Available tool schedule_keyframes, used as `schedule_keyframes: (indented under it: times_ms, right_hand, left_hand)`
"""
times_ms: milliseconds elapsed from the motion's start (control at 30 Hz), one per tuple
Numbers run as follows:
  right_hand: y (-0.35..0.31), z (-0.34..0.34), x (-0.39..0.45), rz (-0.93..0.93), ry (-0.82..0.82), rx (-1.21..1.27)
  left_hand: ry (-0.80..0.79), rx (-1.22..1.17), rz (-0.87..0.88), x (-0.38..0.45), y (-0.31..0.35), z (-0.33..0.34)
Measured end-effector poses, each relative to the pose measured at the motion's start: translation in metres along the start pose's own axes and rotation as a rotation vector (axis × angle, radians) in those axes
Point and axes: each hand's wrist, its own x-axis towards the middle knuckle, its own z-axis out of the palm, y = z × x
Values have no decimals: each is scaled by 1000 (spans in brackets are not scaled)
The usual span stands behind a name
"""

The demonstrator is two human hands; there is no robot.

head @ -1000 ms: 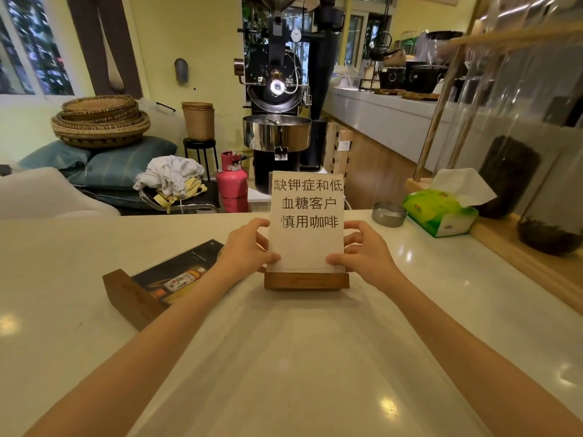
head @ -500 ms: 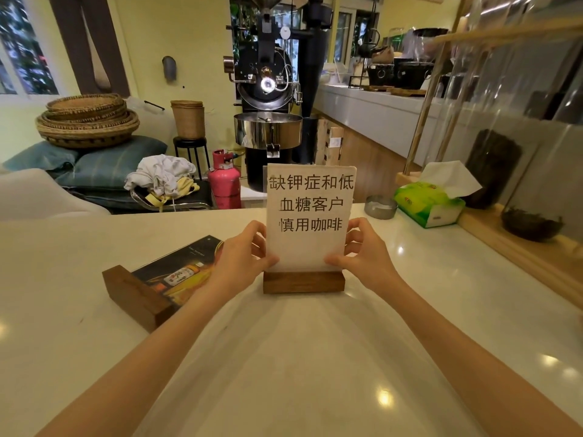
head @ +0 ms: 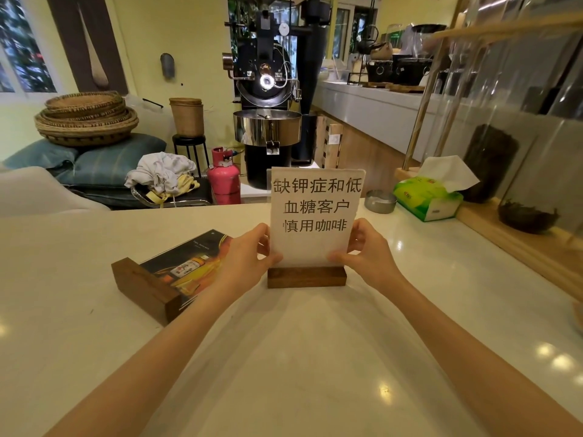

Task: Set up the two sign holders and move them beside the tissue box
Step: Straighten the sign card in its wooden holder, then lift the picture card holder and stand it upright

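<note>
A white sign holder [head: 315, 216] with black Chinese characters stands upright in its wooden base on the pale counter [head: 284, 357]. My left hand [head: 249, 257] grips its left edge and my right hand [head: 366, 250] grips its right edge, both low near the base. A second sign holder [head: 176, 272] with a dark drink picture lies flat to the left, its wooden block toward me. The green tissue box [head: 426, 197] sits at the far right of the counter, well apart from both signs.
A small metal ashtray [head: 380, 200] sits between the upright sign and the tissue box. A wooden ledge [head: 517, 244] with glass jars lines the right side. Beyond the counter stand a coffee roaster [head: 268, 99] and a pink gas cylinder [head: 224, 176].
The upright sign has stayed between both hands, tilting slightly to the right at its top; the view has shifted a little.
</note>
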Motion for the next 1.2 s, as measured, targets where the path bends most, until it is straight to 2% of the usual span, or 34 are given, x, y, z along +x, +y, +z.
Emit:
schedule_keyframes:
  times_ms: [233, 367, 433, 600, 733, 833, 1000, 1200]
  right_hand:
    - [-1, 2, -6, 12, 27, -31]
    - [-8, 5, -20, -17, 311, -41]
    - [-13, 11, -31, -6, 329, 4]
    - [-29, 43, -43, 156, 91, 204]
    - [-58, 79, -41, 447, -223, 431]
    - [-74, 105, -37, 630, -396, 527]
    - [-75, 134, -25, 834, -465, 646]
    - [-75, 160, -18, 846, -486, 684]
  left_hand:
    - [-1, 18, 2, -1, 0, 0]
    - [-92, -16, -28, -1, -1, -10]
    - [-129, -43, -52, -1, -3, -19]
    - [-174, -80, -97, -1, -16, -54]
    - [-250, -100, -172, 5, -28, -88]
    - [-221, -102, -273, 12, -43, -112]
    - [-233, 123, -432, 25, -77, -135]
    - [-344, 205, -583, 29, -103, -145]
